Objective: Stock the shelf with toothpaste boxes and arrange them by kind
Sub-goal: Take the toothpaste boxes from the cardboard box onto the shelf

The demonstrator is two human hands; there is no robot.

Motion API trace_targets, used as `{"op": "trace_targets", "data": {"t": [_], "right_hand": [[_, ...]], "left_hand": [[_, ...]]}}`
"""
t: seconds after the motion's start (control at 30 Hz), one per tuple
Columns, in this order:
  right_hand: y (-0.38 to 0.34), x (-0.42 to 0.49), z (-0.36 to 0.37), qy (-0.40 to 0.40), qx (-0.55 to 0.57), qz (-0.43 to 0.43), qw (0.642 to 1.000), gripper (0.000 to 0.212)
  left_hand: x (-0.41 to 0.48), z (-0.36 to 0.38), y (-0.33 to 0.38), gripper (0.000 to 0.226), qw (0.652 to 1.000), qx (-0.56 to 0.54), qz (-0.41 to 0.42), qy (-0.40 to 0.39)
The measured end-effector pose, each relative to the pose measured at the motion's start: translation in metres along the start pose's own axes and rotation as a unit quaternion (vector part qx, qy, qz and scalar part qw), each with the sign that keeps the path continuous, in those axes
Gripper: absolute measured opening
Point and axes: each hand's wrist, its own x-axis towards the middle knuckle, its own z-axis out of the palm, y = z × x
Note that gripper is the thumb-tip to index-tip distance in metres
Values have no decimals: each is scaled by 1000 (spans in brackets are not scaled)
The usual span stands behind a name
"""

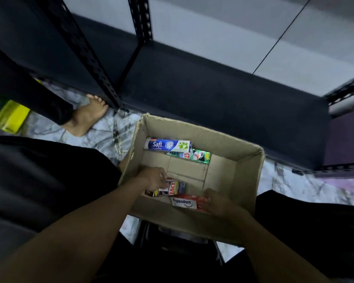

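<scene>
An open cardboard box (247,176) stands on the floor in front of me. Inside, a blue and white Safi toothpaste box (168,145) lies along the far wall, with a green toothpaste box (196,155) beside it. My left hand (152,177) reaches into the near left part and grips a dark toothpaste box with red lettering (173,188). My right hand (218,202) holds the right end of a red and white Pepsodent box (185,202) at the near wall.
A black metal shelf (213,92) with perforated uprights (86,52) runs just beyond the box. A bare foot (88,116) rests on the marble floor at the left. Yellow-green packs (8,117) sit at the far left. Dark clothing covers my knees on both sides.
</scene>
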Motion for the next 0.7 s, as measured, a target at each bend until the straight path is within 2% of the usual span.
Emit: {"op": "trace_targets", "data": {"t": [0.07,0.2,0.3,0.53,0.7], "right_hand": [[-9,-13,-17,58,-25,-25,998,43],[-23,-54,-63,167,-36,-81,982,17],[-37,-95,-104,234,-38,-118,964,21],[-100,-206,-185,381,-74,-216,896,34],[-151,-296,-229,464,-111,-275,834,36]], "left_hand": [[-13,-23,14,27,999,-8,17,30],[-52,-75,49,37,990,-7,72,124],[-95,-113,78,47,969,5,140,205],[-217,-184,140,60,891,62,283,350],[-313,-223,174,54,805,137,358,453]]}}
